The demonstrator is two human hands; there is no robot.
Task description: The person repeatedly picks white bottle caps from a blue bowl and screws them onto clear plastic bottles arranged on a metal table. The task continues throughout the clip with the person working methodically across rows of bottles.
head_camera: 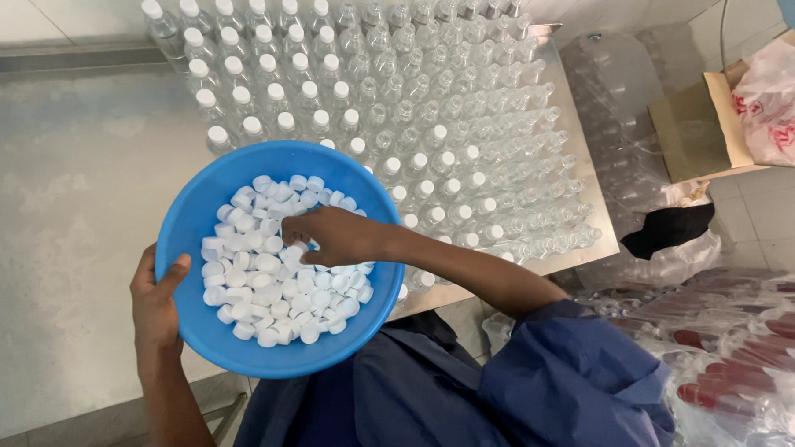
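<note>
Head view: left hand point(155, 305) grips the blue bowl's point(194, 234) lower-left rim at frame centre; right hand point(335, 237), fingers pinched together, digs among white caps point(272, 290). Bottles point(436, 119) crowd the desk point(64, 194) upper right; bare desk lies left.

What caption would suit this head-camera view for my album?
Left hand steadies a blue bowl of white caps while right hand reaches in, beside rows of clear bottles.

one blue bowl point(185, 242), with white caps point(263, 280) piled in it, too many and too overlapped to count, easily several dozen. clear bottles point(472, 120) on the metal table point(584, 190) run well past a hundred; about forty at the left already wear caps. two hands in view, left hand point(155, 299) and right hand point(331, 236), plus one cardboard box point(687, 128).
</note>
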